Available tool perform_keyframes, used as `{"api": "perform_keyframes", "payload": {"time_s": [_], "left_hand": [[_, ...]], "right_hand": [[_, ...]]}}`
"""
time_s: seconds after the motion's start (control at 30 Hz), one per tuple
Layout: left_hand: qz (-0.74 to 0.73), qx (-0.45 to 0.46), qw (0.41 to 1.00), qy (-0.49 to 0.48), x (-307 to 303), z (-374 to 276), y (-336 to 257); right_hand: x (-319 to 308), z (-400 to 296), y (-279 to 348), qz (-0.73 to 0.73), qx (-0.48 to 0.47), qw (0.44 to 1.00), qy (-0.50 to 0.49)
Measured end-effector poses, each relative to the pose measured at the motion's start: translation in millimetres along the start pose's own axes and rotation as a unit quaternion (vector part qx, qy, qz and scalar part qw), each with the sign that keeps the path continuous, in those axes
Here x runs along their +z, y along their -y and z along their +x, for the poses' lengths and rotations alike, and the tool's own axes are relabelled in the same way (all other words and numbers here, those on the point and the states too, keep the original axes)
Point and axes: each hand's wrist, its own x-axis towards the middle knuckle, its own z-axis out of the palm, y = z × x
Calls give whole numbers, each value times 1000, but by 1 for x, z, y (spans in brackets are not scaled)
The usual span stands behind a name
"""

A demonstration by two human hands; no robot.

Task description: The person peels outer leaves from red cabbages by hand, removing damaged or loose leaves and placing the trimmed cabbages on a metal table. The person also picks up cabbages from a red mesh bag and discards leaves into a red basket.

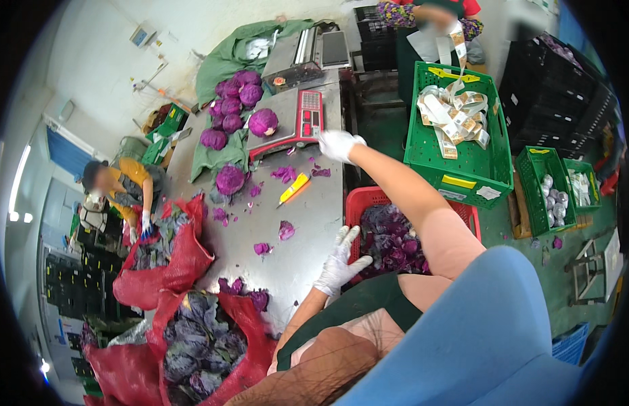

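My right hand (338,146), in a white glove, is at the right edge of a red digital scale (286,129); its fingers are partly hidden, and contact is unclear. A peeled red cabbage (263,123) sits on the scale's plate. My left hand (339,264), gloved too, has its fingers spread at the steel table's edge, beside a red plastic crate (356,203). Purple leaf trimmings (390,238) fill much of that crate. A yellow utility knife (294,189) lies on the steel table (309,223) among leaf scraps, with another cabbage (230,179) to its left.
Several cabbages (230,106) are piled behind the scale near a wrapping machine (296,56). Red mesh sacks (167,276) of untrimmed cabbages stand along the near left. A green crate (459,177) holds label strips. One co-worker (126,182) handles a sack; another (431,30) holds labels.
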Motion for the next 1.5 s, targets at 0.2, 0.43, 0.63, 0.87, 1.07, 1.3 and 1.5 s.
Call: {"api": "perform_keyframes", "payload": {"time_s": [0.2,0.43,0.63,0.87,1.07,1.3,1.5], "left_hand": [[13,-98,975,-199,-69,-103,25],[516,-308,713,-363,-145,-239,-31],[472,-543,613,-326,-105,-314,-40],[476,-490,643,-345,-71,-314,-70],[239,-506,672,-485,-117,-321,-73],[-346,-213,545,-733,-248,-316,6],[-321,-262,472,-779,-274,-288,19]], "right_hand": [[32,62,94,5,-116,991,62],[137,-9,221,-44,-285,924,250],[185,-62,329,39,-456,859,229],[186,-96,414,252,-555,744,273],[257,-113,476,355,-493,731,310],[263,-72,543,299,-258,779,486],[270,-83,555,331,-258,737,529]]}}
